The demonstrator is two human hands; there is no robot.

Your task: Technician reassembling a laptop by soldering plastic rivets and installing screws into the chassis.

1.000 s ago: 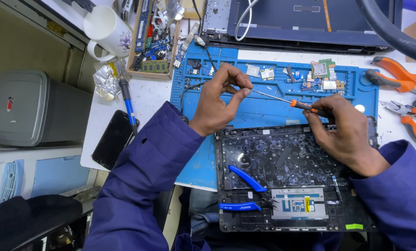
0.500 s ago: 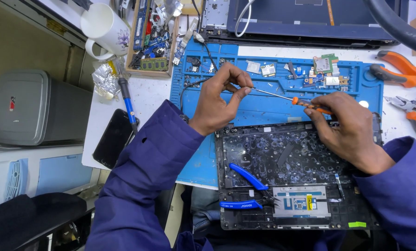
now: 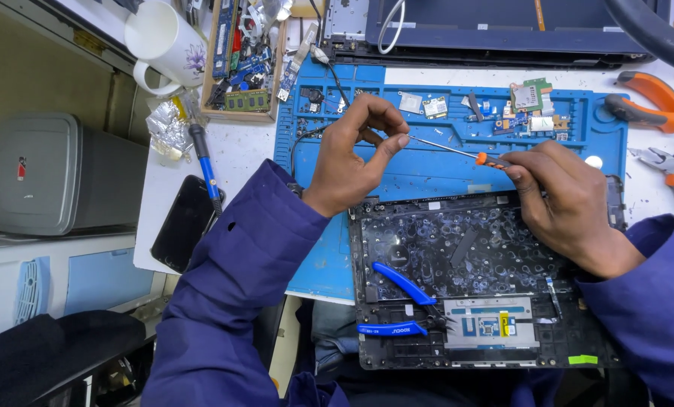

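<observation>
Across the middle of the frame, a thin screwdriver [image 3: 457, 153] bridges both hands above the blue mat [image 3: 427, 173]. The right hand [image 3: 567, 200] has its fingers pressed around the orange handle to steer it, while the left hand [image 3: 352, 154] pinches at the shaft's tip, thumb and forefinger closed, seemingly steadying it or something too small to see. Below them lies the open laptop base [image 3: 472, 279], with blue-handled pliers [image 3: 401, 305] parked on it within reach.

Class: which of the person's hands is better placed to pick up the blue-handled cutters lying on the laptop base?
Probably the left hand: only its fingertips touch the screwdriver tip, while the right hand grips its handle. The cutters lie nearer the left.
</observation>
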